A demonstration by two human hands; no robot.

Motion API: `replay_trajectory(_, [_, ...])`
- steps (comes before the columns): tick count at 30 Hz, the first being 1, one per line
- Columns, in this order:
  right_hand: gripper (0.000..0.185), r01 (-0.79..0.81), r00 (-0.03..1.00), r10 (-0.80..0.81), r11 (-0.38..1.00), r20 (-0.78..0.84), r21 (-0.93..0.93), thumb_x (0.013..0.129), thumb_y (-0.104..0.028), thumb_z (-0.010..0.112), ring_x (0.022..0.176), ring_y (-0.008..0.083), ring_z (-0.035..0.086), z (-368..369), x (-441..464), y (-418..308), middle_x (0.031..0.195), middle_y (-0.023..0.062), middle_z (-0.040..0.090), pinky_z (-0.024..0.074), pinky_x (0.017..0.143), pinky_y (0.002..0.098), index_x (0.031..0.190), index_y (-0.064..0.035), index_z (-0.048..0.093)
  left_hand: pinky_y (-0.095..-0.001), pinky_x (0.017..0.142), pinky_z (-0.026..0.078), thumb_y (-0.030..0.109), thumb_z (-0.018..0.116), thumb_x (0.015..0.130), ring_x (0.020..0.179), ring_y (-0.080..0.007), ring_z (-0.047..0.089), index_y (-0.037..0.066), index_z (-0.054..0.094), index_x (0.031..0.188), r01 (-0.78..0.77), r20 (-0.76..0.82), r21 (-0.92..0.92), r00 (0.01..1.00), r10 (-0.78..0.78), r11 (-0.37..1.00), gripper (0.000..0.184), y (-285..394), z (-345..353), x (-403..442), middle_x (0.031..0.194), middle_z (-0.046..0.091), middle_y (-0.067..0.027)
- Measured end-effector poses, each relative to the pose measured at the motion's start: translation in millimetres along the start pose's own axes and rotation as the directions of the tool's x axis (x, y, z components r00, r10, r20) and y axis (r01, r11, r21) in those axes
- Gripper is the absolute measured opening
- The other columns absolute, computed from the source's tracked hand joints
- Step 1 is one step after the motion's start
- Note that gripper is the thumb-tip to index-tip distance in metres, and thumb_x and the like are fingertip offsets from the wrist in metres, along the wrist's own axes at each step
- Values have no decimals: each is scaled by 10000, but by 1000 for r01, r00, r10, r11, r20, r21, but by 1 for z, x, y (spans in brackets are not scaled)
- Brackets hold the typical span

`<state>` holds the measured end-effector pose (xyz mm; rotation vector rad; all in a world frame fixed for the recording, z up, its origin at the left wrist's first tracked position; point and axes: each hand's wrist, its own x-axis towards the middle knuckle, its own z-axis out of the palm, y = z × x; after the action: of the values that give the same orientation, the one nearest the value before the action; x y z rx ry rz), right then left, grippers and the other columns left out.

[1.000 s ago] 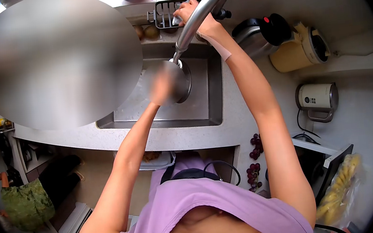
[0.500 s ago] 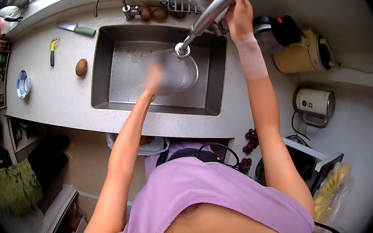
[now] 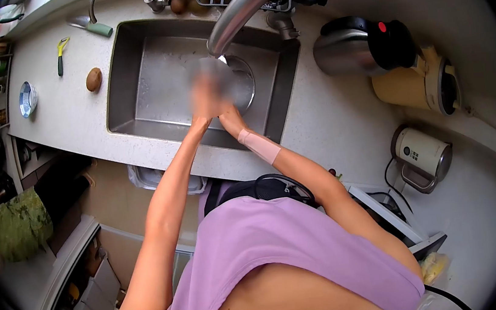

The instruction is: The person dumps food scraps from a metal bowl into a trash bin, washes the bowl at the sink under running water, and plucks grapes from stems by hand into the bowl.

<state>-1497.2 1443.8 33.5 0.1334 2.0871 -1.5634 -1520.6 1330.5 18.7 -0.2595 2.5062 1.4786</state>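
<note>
Both of my hands are over the steel sink, close together under the spout of the curved faucet. My left hand points away from me, its fingers lost in a grey blurred patch. Right beside it is my right hand, with a pale pink band around the wrist; its fingers are hidden in the same blur. Whether either hand holds anything cannot be made out. A round, thin-rimmed thing shows in the sink just right of the hands, partly covered.
Left of the sink lie a brown kiwi-like fruit, a yellow-and-green peeler, a green-handled knife and a patterned bowl. A kettle and a cream appliance stand right. Another person is at lower left.
My right hand has come down from beside the faucet's top into the sink, next to my left hand. My left hand stays in the sink. The view has shifted slightly.
</note>
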Motion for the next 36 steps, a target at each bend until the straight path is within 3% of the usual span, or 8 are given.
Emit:
replay_trajectory(9, [555,573,603,-551,-205,577,-794,720,-154,591,1273,259,417,-95,75,60,1323,194,478,276,1098,421,1238,24,499,-401,961,367,318,405,960,1129,-351,493,64,515,1218,116,-114,-206,983,-141,972,378,-12,-2,15,1183,550,-211])
replay_trajectory(15, [496,13,926,77,972,369,-236,706,-54,537,1107,374,536,-25,29,42,1153,221,586,395,1001,393,1198,5,536,-413,944,373,224,500,890,1119,-375,475,45,552,1157,64,-15,-61,998,-65,996,326,-21,17,30,1170,511,-222])
replay_trajectory(18, [541,-223,893,13,881,449,418,713,-53,525,1085,354,551,-2,40,51,1125,188,603,393,1006,381,1254,-40,510,-428,949,368,218,495,889,1121,-392,460,49,496,1221,45,-55,-57,997,-48,997,372,-26,9,28,1177,496,-220])
replay_trajectory(21, [537,65,895,-153,974,420,217,714,-31,549,1201,283,491,-22,37,58,1239,164,547,339,1049,352,1249,-3,498,-430,970,354,220,470,900,1141,-398,452,84,387,1340,23,-46,-59,999,-25,998,467,-46,-10,36,1203,493,-234])
replay_trajectory(23, [559,762,648,-404,339,646,-552,686,-58,589,1208,256,482,-57,60,84,1243,162,541,313,1075,381,1239,-28,514,-428,983,349,203,457,891,1145,-399,454,96,353,1378,94,31,82,995,-96,992,510,-46,-18,33,1220,488,-252])
replay_trajectory(29, [577,607,761,-434,213,482,-766,647,-84,611,1252,270,437,-55,66,85,1284,182,511,293,1084,428,1216,-36,527,-471,832,448,126,542,829,980,-416,571,29,484,1219,62,1,-237,998,-64,969,407,5,-10,42,1008,588,-297])
replay_trajectory(32, [438,97,890,13,971,456,-217,789,-221,559,1147,286,499,-21,56,75,1173,170,575,359,994,362,1170,-5,554,-482,818,477,112,553,823,932,-478,565,90,436,1309,88,-202,122,977,-62,989,501,17,9,23,1063,505,-335])
replay_trajectory(36, [351,-461,835,-46,485,548,743,971,-322,411,997,112,552,-23,69,73,1121,41,595,436,812,274,1137,-53,565,-493,842,461,356,554,889,985,-483,541,342,385,1345,178,-107,38,979,-173,983,487,-2,17,26,1073,457,-292])
